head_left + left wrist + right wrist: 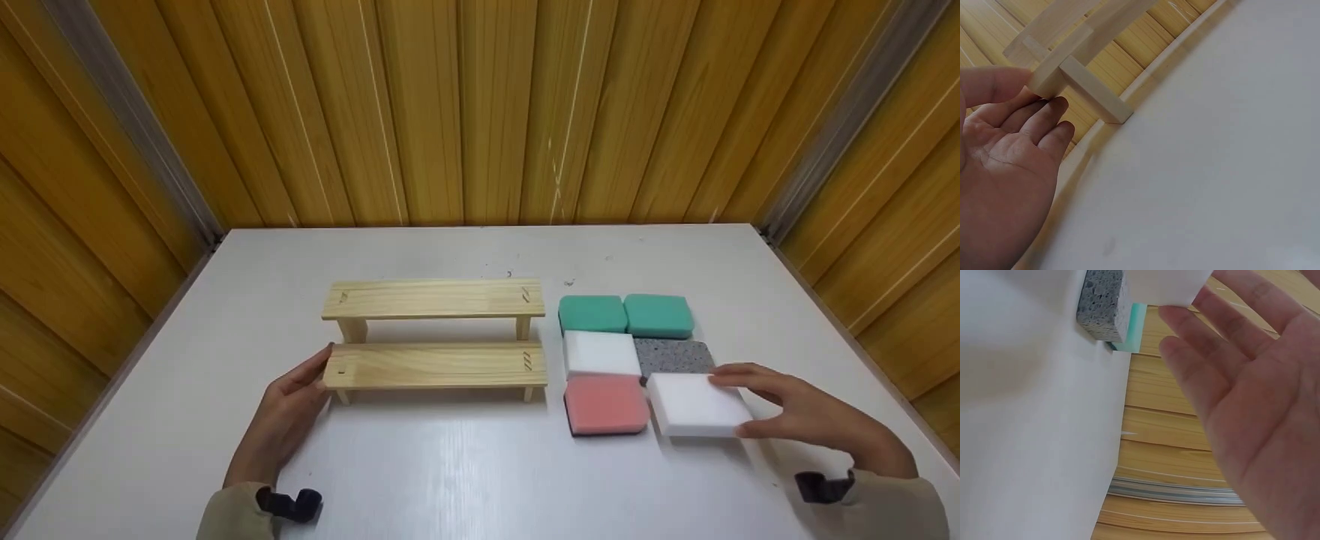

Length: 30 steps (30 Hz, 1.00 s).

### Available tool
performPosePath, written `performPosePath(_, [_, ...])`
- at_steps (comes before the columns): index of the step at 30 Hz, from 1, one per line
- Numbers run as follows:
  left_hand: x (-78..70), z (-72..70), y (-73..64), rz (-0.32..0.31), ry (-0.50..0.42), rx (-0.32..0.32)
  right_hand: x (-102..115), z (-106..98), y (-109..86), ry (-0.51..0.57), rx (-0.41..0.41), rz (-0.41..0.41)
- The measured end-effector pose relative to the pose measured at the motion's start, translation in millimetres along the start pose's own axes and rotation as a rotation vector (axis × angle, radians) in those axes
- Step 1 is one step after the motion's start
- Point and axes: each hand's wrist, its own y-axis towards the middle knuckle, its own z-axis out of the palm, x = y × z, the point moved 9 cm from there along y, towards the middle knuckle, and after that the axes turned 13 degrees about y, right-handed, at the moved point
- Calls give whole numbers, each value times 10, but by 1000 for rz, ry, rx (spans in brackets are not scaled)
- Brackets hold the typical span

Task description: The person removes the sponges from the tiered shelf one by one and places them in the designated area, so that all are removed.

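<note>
A two-tier wooden stand [435, 367] sits left of the middle in the head view, its back board higher than the front one. My left hand [281, 416] grips the left end of the front board, thumb at the near edge and index finger at the far edge. On the right, my right hand [814, 412] holds a white sponge block [697, 405] by its right side, between thumb and fingers. That block overlaps the grey speckled sponge [675, 355] behind it. In the right wrist view the white block [1168, 284] is above the table surface.
Left of the held block lies a pink sponge [606, 405], with another white block [600, 354] behind it. Farther back are two green sponges, left [592, 313] and right [660, 315]. The white table [450, 480] is bounded by yellow wood-patterned panels [495, 112].
</note>
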Motion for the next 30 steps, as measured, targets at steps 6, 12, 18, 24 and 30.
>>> performPosePath(6, [-2,-5,3,-5,27,-4,-38,36,-7,19,24,12])
performPosePath(12, [-16,2,0,17,16,11,-97,71,-11,35,40,43])
performPosePath(18, [-11,-4,-5,26,18,9,-125,92,-6,22,38,69])
performPosePath(24, [-26,3,-19,28,13,12,-139,114,16,-13,21,78])
performPosePath(30, [-19,3,-9,16,18,-5,-130,102,39,-88,-24,56])
